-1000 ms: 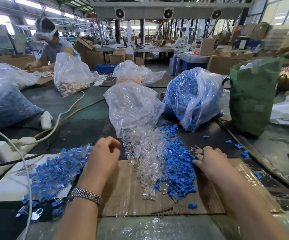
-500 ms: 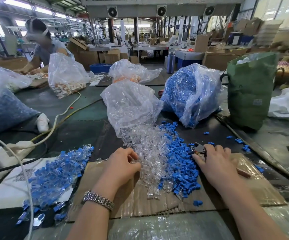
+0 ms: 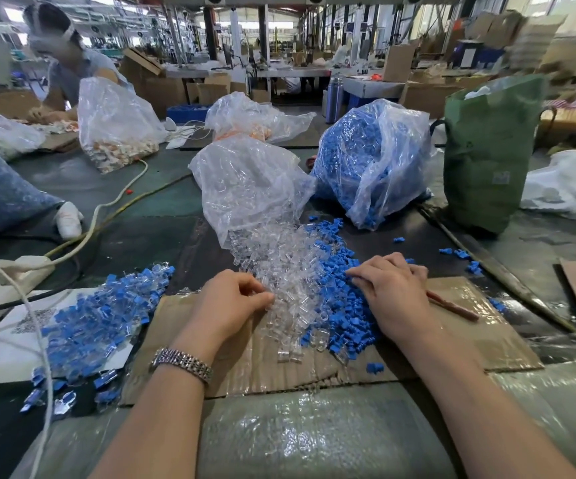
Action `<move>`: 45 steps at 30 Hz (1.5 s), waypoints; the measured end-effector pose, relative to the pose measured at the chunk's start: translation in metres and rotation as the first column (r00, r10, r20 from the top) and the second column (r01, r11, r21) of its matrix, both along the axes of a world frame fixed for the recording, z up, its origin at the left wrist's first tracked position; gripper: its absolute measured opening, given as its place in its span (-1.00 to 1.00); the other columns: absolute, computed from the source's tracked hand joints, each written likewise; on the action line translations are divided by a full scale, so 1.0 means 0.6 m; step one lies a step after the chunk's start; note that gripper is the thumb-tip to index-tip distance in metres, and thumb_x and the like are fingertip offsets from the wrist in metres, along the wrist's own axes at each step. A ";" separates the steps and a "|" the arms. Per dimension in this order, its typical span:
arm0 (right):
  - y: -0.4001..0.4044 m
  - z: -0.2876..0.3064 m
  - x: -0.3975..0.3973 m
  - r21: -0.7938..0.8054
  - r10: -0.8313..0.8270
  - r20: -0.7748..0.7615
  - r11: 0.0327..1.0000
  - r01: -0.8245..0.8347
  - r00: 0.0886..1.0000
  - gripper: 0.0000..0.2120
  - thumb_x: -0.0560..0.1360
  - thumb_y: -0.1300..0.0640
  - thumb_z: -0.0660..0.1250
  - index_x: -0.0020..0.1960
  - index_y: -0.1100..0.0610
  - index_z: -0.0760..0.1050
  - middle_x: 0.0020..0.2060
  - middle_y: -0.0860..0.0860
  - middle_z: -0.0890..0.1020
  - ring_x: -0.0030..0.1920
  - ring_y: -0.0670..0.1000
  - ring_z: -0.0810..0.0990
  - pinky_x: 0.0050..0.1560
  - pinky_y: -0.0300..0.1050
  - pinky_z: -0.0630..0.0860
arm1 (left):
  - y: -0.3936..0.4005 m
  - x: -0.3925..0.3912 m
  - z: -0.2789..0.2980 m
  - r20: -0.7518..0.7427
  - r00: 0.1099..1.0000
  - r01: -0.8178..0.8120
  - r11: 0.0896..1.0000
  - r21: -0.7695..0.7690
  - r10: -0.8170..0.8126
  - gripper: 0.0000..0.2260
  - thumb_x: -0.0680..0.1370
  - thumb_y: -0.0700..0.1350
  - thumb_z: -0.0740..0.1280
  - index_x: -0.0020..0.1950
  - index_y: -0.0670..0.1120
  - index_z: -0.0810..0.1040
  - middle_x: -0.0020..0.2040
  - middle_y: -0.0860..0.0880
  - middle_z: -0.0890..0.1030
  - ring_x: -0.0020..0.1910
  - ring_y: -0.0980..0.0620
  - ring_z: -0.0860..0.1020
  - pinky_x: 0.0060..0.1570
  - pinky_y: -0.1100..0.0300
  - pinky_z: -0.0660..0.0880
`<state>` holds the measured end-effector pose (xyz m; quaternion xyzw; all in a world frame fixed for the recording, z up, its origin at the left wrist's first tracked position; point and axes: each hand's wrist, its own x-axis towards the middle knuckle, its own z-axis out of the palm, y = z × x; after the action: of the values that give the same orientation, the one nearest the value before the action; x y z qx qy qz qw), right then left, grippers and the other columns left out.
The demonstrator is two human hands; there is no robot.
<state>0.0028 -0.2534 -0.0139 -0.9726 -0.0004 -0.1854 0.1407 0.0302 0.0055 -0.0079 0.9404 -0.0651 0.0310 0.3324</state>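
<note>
Clear pieces [image 3: 279, 267] and blue pieces [image 3: 345, 305] spilled mid-frame. The left hand [image 3: 231, 302] pinched at the clear pieces. The right hand [image 3: 393, 292] lay curled on blue, and I couldn't tell whether it gripped the tool [image 3: 452, 305].

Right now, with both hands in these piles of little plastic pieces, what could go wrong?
1. The clear pieces and blue pieces overlap between the left hand and right hand; a careless sweep could mix them further.
2. The red-handled tool sits partly under the right hand, so it might pinch or nick a finger.
3. The white cable crosses the blue-and-clear pile; a tug could scatter it.
</note>
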 end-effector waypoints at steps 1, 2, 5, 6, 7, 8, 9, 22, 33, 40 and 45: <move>-0.001 0.001 0.001 0.024 -0.011 -0.016 1.000 0.011 1.000 -0.80 0.64 -0.03 0.27 0.17 -0.18 0.63 0.09 -0.18 0.61 0.23 -0.01 0.38 0.13 0.02 0.17 | 0.000 -0.001 0.001 -0.001 1.000 -0.003 1.000 -0.019 0.003 -0.85 0.46 0.09 0.54 -0.25 0.19 0.62 -0.19 0.18 0.56 -0.19 0.24 0.51 -0.27 0.33 0.35; -0.002 0.002 0.002 0.043 -0.017 -0.030 0.999 0.019 0.999 -0.80 0.64 -0.02 0.28 0.16 -0.19 0.64 0.08 -0.17 0.61 0.22 0.00 0.38 0.10 0.01 0.17 | 0.000 -0.001 0.001 -0.007 1.000 -0.001 0.999 -0.037 0.001 -0.86 0.45 0.07 0.56 -0.25 0.17 0.64 -0.20 0.18 0.58 -0.19 0.23 0.53 -0.25 0.31 0.38; -0.006 0.007 0.006 0.076 -0.021 -0.067 0.997 0.026 0.998 -0.83 0.62 0.01 0.32 0.10 -0.19 0.65 0.03 -0.17 0.62 0.19 -0.01 0.38 0.04 -0.02 0.14 | 0.004 -0.003 0.005 -0.046 0.999 0.009 0.995 -0.095 -0.014 -0.88 0.42 0.04 0.58 -0.20 0.07 0.69 -0.21 0.12 0.67 -0.18 0.14 0.60 -0.17 0.21 0.52; -0.007 0.009 0.008 0.082 -0.022 -0.071 0.996 0.028 0.997 -0.85 0.61 0.01 0.34 0.07 -0.19 0.66 0.01 -0.17 0.63 0.18 -0.02 0.39 0.04 -0.01 0.15 | 0.005 -0.005 0.006 -0.055 0.998 0.009 0.994 -0.113 -0.015 -0.87 0.41 0.03 0.59 -0.19 0.04 0.69 -0.21 0.09 0.68 -0.18 0.12 0.62 -0.15 0.19 0.55; -0.008 0.010 0.009 0.085 -0.023 -0.069 0.996 0.029 0.997 -0.88 0.60 0.00 0.36 0.04 -0.18 0.66 0.00 -0.17 0.63 0.18 -0.02 0.40 0.06 0.00 0.18 | 0.006 -0.005 0.008 -0.056 0.998 0.004 0.991 -0.131 -0.012 -0.85 0.40 0.02 0.60 -0.19 0.01 0.68 -0.21 0.06 0.69 -0.19 0.11 0.62 -0.15 0.20 0.56; -0.008 0.010 0.009 0.083 -0.026 -0.066 0.996 0.031 0.997 -0.90 0.60 0.00 0.36 0.03 -0.17 0.65 -0.01 -0.16 0.63 0.18 -0.02 0.40 0.08 0.01 0.20 | 0.006 -0.005 0.009 -0.049 0.999 -0.005 0.989 -0.150 -0.002 -0.82 0.39 0.00 0.61 -0.18 -0.02 0.67 -0.21 0.04 0.69 -0.21 0.11 0.63 -0.19 0.24 0.55; -0.008 0.010 0.010 0.079 -0.029 -0.067 0.996 0.034 0.997 -0.91 0.60 0.00 0.36 0.05 -0.16 0.62 -0.01 -0.15 0.63 0.18 -0.01 0.41 0.10 0.03 0.21 | 0.006 -0.005 0.011 -0.037 0.999 -0.018 0.985 -0.174 0.012 -0.80 0.39 -0.03 0.62 -0.17 -0.06 0.65 -0.22 0.01 0.69 -0.25 0.12 0.62 -0.25 0.30 0.53; -0.005 0.014 -0.001 0.130 0.005 -0.039 0.992 0.000 0.999 -0.93 0.56 0.11 0.37 0.01 -0.02 0.61 -0.07 -0.08 0.60 0.03 0.01 0.56 0.14 0.02 0.47 | -0.008 -0.025 0.038 -0.140 0.970 0.014 0.617 -0.787 -0.200 -0.75 0.39 -0.28 0.50 0.05 -0.20 0.71 -0.15 -0.18 0.69 -0.22 -0.02 0.63 -0.16 0.24 0.64; 0.052 0.087 -0.014 0.795 0.248 0.103 0.561 -0.229 0.963 -0.91 0.62 0.16 0.32 0.01 0.00 0.58 -0.20 -0.11 0.70 -0.12 -0.14 0.66 -0.07 -0.32 0.57 | -0.006 -0.014 0.033 -0.277 0.881 -0.213 0.200 -0.956 -0.384 -0.80 0.44 -0.33 0.47 0.06 -0.30 0.71 0.07 -0.30 0.69 0.00 -0.13 0.72 -0.21 0.24 0.65; 0.110 0.092 -0.004 0.799 0.388 0.113 0.512 -0.316 0.915 -0.90 0.64 0.19 0.29 0.02 0.02 0.54 -0.16 -0.05 0.66 -0.14 -0.16 0.64 -0.06 -0.35 0.52 | -0.024 -0.019 0.034 -0.247 0.906 -0.220 0.115 -0.969 -0.344 -0.85 0.34 -0.41 0.48 -0.13 -0.26 0.70 -0.07 -0.28 0.70 -0.11 -0.12 0.73 -0.18 0.21 0.67; 0.117 0.072 -0.001 0.775 0.383 0.125 0.538 -0.331 0.915 -0.89 0.64 0.18 0.29 0.01 -0.01 0.53 -0.15 -0.10 0.62 -0.15 -0.17 0.58 -0.07 -0.34 0.51 | -0.025 -0.020 0.037 -0.214 0.911 -0.165 0.164 -0.973 -0.353 -0.87 0.33 -0.42 0.46 -0.19 -0.25 0.70 -0.08 -0.31 0.70 -0.07 -0.15 0.73 -0.16 0.21 0.66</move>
<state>0.0021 -0.1834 0.0291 -0.7966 -0.1138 -0.1051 0.5843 0.0182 -0.0097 0.0145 0.4801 -0.0210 -0.1457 0.8648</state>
